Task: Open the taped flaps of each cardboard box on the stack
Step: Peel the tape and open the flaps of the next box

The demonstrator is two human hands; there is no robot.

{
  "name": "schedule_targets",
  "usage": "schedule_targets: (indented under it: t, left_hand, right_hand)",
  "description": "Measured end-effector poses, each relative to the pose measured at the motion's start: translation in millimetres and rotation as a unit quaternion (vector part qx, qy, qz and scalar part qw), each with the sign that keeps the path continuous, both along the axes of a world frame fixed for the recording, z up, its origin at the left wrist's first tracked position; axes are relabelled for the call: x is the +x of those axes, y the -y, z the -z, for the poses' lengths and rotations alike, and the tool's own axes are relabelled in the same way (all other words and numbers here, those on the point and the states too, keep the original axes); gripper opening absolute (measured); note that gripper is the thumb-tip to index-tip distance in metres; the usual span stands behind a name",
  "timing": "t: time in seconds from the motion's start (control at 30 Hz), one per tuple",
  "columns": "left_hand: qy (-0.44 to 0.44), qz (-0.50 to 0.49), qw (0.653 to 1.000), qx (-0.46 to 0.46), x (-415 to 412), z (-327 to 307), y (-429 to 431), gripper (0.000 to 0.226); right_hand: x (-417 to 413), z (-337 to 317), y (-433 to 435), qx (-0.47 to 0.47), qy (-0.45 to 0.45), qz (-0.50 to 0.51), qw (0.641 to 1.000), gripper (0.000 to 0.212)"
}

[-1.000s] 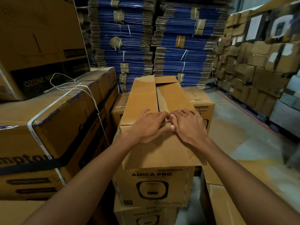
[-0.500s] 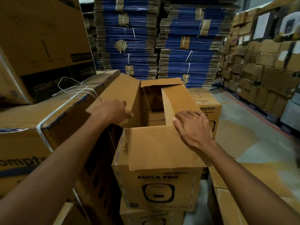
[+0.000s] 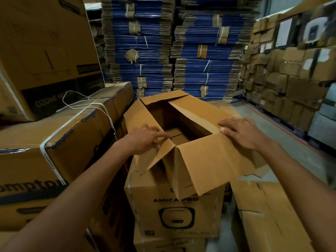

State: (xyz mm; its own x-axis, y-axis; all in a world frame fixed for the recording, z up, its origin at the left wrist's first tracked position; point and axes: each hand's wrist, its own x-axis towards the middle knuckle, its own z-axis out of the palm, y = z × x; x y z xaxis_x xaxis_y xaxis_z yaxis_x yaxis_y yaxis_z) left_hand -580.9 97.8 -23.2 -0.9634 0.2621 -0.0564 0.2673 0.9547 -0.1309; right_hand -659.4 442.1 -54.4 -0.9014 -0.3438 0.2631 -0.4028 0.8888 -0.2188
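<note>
Reaching in from the lower left, the left hand (image 3: 143,140) curls its fingers over the left corner of the near flap (image 3: 209,160) and grips its edge, with the index finger stretched a little toward the opening. On the other side the right hand (image 3: 241,133) lies palm down with its fingers fairly straight and spread. It holds nothing and presses on the cardboard where the near flap meets the right flap (image 3: 196,113).

Both hands are on the top box (image 3: 172,206), a brown carton printed "AMICA PRO" at the centre of the view, sitting on another box (image 3: 169,242) of the same kind. Its top is open. The left flap (image 3: 134,117) stands up, the far flap (image 3: 163,97) tilts back, the right flap leans outward, and the near flap is folded out toward the viewer, hanging over the printed front. Inside, plain brown cardboard shows low down in shadow.

Large strapped cartons (image 3: 54,151) are stacked just to the left, with a loose white strap (image 3: 81,102) lying on top. Flattened cardboard (image 3: 269,215) lies at the lower right. Behind stand tall stacks of blue flat cartons (image 3: 145,51), and a wall of brown boxes (image 3: 291,79) lines the right side beyond the grey floor (image 3: 272,139).
</note>
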Motion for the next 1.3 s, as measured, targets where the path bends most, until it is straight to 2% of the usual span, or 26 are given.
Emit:
schedule_targets:
  t: [0.07,0.17,0.23,0.33,0.6,0.77,0.83,0.93,1.03,1.1,1.17,1.2,1.3]
  left_hand:
    - [-0.073,0.019,0.997,-0.026,-8,9,-4,0.053]
    - [-0.081,0.039,0.995,0.033,-21,26,-15,0.054]
    - [-0.080,0.046,0.992,0.080,-26,35,-27,0.058]
    - [-0.081,0.050,0.989,0.114,-30,37,-40,0.058]
    - [-0.049,0.054,0.991,0.114,-39,28,-30,0.068]
    - [-0.112,-0.021,0.991,0.070,-47,36,-27,0.065]
    - [-0.121,-0.046,0.989,0.077,-47,41,-29,0.063]
    - [-0.141,-0.040,0.986,0.073,-42,44,-54,0.062]
    - [-0.148,0.006,0.984,0.099,-36,48,-90,0.056]
    - [-0.156,0.055,0.980,0.115,-32,50,-102,0.043]
    - [-0.141,0.050,0.976,0.157,-28,47,-97,0.026]
    - [-0.131,0.028,0.978,0.158,-27,44,-91,0.026]
    - [-0.120,-0.029,0.986,0.109,-23,40,-73,0.054]
  right_hand:
    - [14,-9,21,-0.009,-0.009,0.018,1.000,0.046]
    - [57,-12,76,-0.063,0.019,-0.049,0.997,0.047]
    - [77,-6,107,-0.041,0.042,-0.070,0.996,0.054]
    - [80,1,122,0.022,0.012,-0.033,0.999,0.050]
    - [79,-17,45,0.120,0.023,0.025,0.992,0.034]
    - [60,-11,-13,0.119,0.003,0.155,0.981,0.026]
    - [57,-8,-17,0.106,-0.011,0.172,0.979,0.023]
    - [56,2,15,0.111,-0.026,0.113,0.987,0.028]
    - [51,10,67,0.066,-0.031,0.044,0.996,0.053]
    - [45,14,89,0.049,-0.051,0.009,0.997,0.050]
    - [40,20,93,0.033,-0.068,0.005,0.997,0.043]
    - [38,24,92,0.024,-0.075,0.009,0.997,0.043]
    - [34,34,87,0.014,-0.095,0.018,0.995,0.045]
